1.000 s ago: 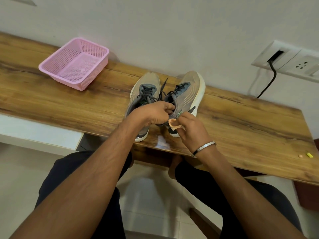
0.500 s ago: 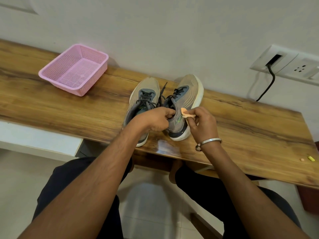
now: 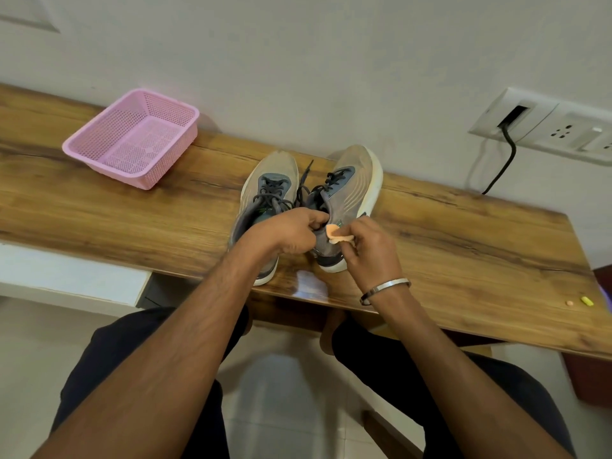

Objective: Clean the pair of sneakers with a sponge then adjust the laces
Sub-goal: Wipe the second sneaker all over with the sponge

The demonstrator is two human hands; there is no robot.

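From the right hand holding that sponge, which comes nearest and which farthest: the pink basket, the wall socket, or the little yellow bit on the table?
From the right hand:
1. Yellow bit, right table edge.
2. Wall socket, upper right.
3. Pink basket, far left.

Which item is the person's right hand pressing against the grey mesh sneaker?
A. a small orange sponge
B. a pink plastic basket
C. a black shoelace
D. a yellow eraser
A: the right hand pinches the small orange sponge against the side of the right-hand grey mesh sneaker.
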